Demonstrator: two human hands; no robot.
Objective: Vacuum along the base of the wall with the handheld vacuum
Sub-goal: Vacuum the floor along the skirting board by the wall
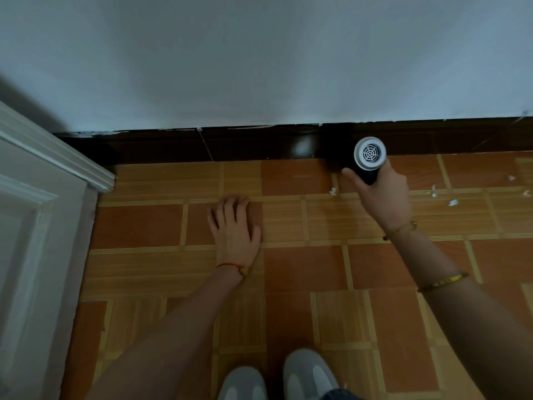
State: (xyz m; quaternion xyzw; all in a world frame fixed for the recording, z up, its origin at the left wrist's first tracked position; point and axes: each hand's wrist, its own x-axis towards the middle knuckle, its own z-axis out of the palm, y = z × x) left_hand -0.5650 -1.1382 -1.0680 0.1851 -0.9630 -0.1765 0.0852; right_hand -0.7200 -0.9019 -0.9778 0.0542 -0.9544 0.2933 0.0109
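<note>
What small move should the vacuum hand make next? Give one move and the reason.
Probably slide the handheld vacuum to the right along the dark baseboard. The right hand grips it with its nose at the foot of the wall, and white scraps lie on the floor tiles on that side; one more scrap sits just left of the hand. The left hand rests flat on the floor.
</note>
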